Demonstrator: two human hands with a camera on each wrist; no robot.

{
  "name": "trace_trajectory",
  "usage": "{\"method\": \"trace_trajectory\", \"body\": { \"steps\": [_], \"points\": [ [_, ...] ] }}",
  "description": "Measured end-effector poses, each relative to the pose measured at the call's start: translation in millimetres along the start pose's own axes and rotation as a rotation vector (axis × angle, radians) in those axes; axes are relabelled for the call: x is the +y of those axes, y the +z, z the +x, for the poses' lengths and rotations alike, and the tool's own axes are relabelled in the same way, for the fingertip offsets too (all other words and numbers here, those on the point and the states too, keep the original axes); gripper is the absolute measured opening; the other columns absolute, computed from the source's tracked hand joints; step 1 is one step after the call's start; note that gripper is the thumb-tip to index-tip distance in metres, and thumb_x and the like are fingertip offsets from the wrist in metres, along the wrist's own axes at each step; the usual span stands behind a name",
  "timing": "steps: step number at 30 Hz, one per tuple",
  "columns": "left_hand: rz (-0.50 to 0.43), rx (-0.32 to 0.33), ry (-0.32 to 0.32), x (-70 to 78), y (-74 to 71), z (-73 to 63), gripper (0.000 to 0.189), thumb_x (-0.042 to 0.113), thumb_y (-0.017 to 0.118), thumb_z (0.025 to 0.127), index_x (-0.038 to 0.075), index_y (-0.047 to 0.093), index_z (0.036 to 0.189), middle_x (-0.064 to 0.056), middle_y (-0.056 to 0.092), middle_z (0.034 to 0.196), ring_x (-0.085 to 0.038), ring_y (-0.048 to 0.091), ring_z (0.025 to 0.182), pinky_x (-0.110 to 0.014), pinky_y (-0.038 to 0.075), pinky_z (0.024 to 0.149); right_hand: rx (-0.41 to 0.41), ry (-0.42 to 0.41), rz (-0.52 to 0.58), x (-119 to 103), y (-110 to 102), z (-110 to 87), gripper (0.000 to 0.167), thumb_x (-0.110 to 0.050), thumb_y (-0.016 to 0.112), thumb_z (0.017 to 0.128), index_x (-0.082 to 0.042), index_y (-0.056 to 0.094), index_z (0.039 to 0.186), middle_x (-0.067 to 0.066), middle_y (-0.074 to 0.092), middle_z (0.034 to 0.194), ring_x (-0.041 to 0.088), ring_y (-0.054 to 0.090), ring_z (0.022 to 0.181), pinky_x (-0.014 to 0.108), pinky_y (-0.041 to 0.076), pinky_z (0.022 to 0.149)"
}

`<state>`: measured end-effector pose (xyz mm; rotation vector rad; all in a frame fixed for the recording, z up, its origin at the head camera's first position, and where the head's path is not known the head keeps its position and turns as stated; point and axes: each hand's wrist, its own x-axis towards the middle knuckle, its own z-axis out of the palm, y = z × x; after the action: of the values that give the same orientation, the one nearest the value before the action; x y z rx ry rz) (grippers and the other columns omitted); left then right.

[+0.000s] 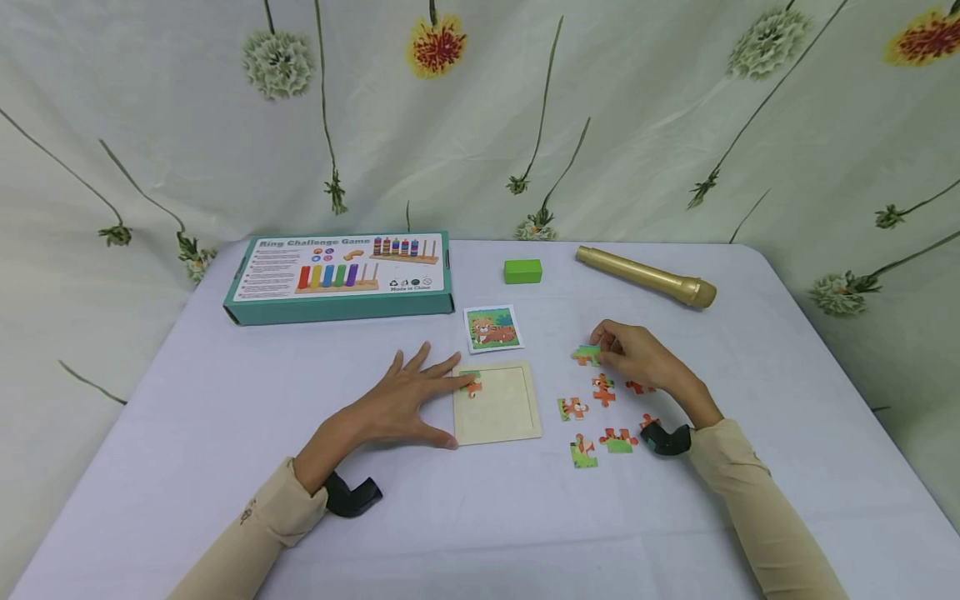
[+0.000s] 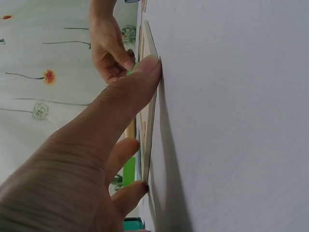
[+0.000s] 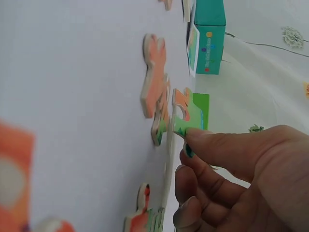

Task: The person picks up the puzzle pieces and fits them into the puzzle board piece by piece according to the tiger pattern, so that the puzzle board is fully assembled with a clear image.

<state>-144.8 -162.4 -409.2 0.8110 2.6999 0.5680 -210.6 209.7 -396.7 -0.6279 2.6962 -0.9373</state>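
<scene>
Sleeves [image 1: 768, 508] | wooden tray [image 1: 506, 408] — between hands [image 1: 408, 398] [image 1: 641, 358], touching left | puzzle piece [image 1: 584, 356] — pinched, right

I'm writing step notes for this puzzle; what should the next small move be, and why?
Probably bring the puzzle piece that the right hand pinches over to the wooden tray: only one placed piece shows there, bare space lies beside it, and the left hand touches the tray, which may help steady it.
</scene>
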Motion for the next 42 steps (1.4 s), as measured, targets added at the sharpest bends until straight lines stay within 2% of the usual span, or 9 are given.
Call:
{"method": "trace_trajectory", "body": {
  "steps": [5,13,16,23,30,33,42],
  "points": [
    [0.0,0.0,0.008,-0.4,-0.4,-0.3,0.087,0.06,0.078,0.067,0.028,0.048,0.142,-0.002,0.023,0.158,-0.041,-0.002,0.146,-0.066,-0.003,0.111,0.014,-0.038,-0.003,-2.3,0.1,1.5,0.014,-0.004,0.06,0.092,-0.005,0.061,0.106,0.005,0.057,0.085,0.016,0.051,0.072,0.026,0.044,0.061],
    [-0.002,0.003,0.004,-0.6,-0.6,-0.1,0.087,0.06,0.078,0.066,0.029,0.048,0.142,-0.001,0.024,0.158,-0.041,-0.001,0.146,-0.066,-0.002,0.112,0.033,-0.04,0.018,-4.8,-1.3,5.1,0.014,-0.002,0.061,0.09,-0.003,0.066,0.103,0.004,0.059,0.082,0.017,0.053,0.076,0.03,0.046,0.07],
    [0.001,0.002,0.001,-0.9,-0.7,-0.3,0.087,0.06,0.078,0.066,0.029,0.048,0.142,-0.001,0.024,0.158,-0.041,-0.002,0.146,-0.065,-0.002,0.112,0.025,-0.038,0.05,-7.1,-1.4,6.3,0.01,-0.005,0.062,0.091,-0.004,0.067,0.1,0.005,0.062,0.083,0.017,0.054,0.076,0.028,0.046,0.07],
    [0.003,0.001,0.0,-0.9,-0.4,-0.6,0.087,0.061,0.078,0.066,0.028,0.049,0.141,0.0,0.024,0.158,-0.041,-0.001,0.146,-0.065,-0.002,0.112,-0.053,-0.048,0.116,-13.5,0.9,8.6,0.005,-0.01,0.059,0.094,-0.007,0.062,0.097,0.006,0.064,0.085,0.019,0.058,0.073,0.029,0.047,0.069],
    [0.014,0.002,0.006,-0.4,-0.4,-0.2,0.087,0.061,0.077,0.067,0.028,0.049,0.141,-0.001,0.024,0.158,-0.041,-0.001,0.146,-0.066,-0.001,0.112,-0.115,-0.062,0.178,-23.8,5.1,15.2,0.009,-0.013,0.056,0.097,-0.007,0.058,0.102,0.008,0.065,0.075,0.021,0.057,0.065,0.028,0.046,0.059],
    [0.006,0.004,0.006,-0.1,-0.6,-0.2,0.086,0.06,0.078,0.066,0.028,0.049,0.141,-0.001,0.025,0.158,-0.041,-0.001,0.146,-0.066,-0.001,0.112,-0.145,-0.088,0.178,-29.9,10.6,20.9,0.01,-0.013,0.056,0.097,-0.007,0.058,0.105,0.008,0.065,0.073,0.019,0.054,0.062,0.027,0.045,0.056],
    [-0.001,0.0,0.003,0.3,-1.3,0.0,0.086,0.06,0.078,0.067,0.029,0.049,0.141,-0.002,0.026,0.157,-0.042,-0.001,0.146,-0.066,-0.001,0.111,-0.241,-0.228,0.213,-50.6,37.0,35.5,0.017,-0.003,0.056,0.094,-0.007,0.059,0.11,0.007,0.064,0.075,0.013,0.052,0.064,0.024,0.043,0.061]
  ]
}}
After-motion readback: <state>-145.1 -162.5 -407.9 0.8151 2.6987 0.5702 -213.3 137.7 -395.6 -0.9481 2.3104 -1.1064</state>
